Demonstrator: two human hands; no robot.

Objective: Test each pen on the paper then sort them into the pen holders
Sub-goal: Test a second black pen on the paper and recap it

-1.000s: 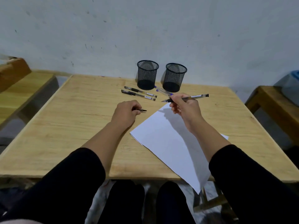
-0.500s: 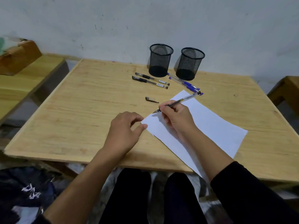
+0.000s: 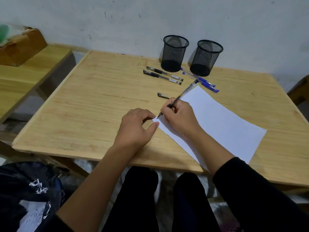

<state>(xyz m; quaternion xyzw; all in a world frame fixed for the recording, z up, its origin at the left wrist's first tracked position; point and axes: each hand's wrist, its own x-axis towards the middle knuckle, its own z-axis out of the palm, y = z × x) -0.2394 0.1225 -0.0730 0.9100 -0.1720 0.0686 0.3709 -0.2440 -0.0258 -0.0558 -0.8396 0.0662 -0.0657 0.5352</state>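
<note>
My right hand (image 3: pixel 179 117) grips an uncapped black pen (image 3: pixel 183 94) in a writing hold, its tip touching the near left corner of the white paper (image 3: pixel 222 124). My left hand (image 3: pixel 136 127) rests on the table, with thumb and forefinger pressing the paper's corner. The pen's black cap (image 3: pixel 163 95) lies on the wood just beyond my hands. Two capped black pens (image 3: pixel 163 76) lie side by side in front of the left mesh holder (image 3: pixel 174 53). Two blue pens (image 3: pixel 199 80) lie beside the right mesh holder (image 3: pixel 206 57). Both holders look empty.
The wooden table (image 3: pixel 87 104) stands against a white wall. A lower wooden bench (image 3: pixel 25 71) to the left carries a cardboard box (image 3: pixel 20 47). Dark cloth or a bag (image 3: pixel 28 195) lies on the floor at lower left. Another wooden piece (image 3: pixel 299 92) shows at the right edge.
My right hand has brought the pen down from the air onto the paper's corner. My left hand let go of the cap, which now lies on the table, and moved to the paper.
</note>
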